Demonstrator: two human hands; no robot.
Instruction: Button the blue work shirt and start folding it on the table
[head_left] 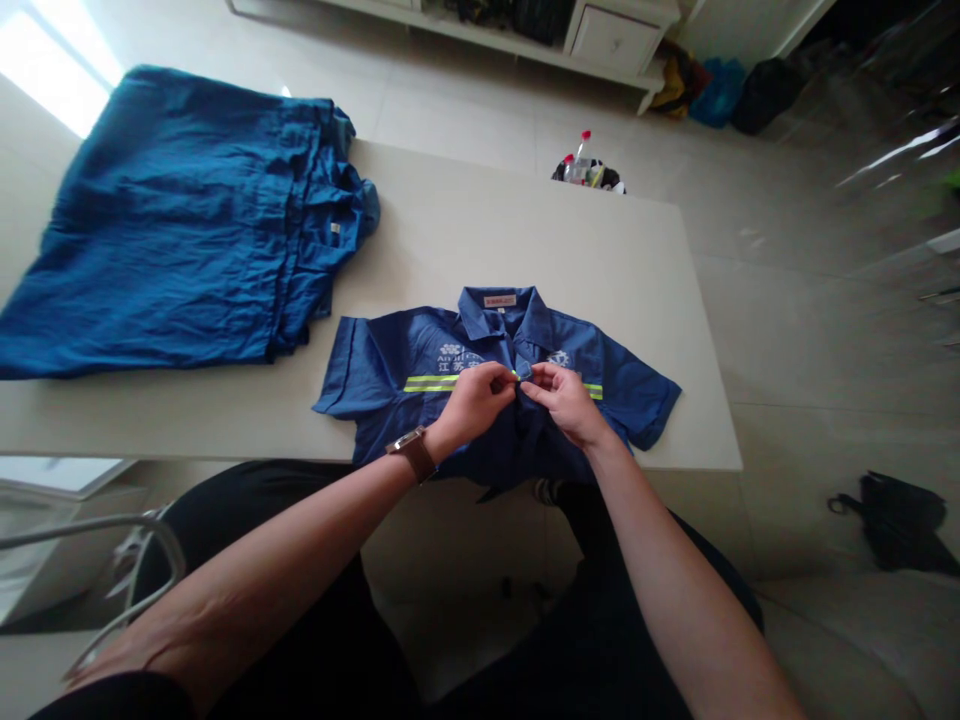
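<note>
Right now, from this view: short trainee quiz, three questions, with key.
1. Which wrist wears the watch?
2. True or false: each hand grips a sleeve.
3. What lies on the table, left of the shirt?
A) a bottle
B) blue clothes
C) a black bag

Key:
1. The left.
2. False: the left hand and right hand both pinch at the shirt's front.
3. B.
</note>
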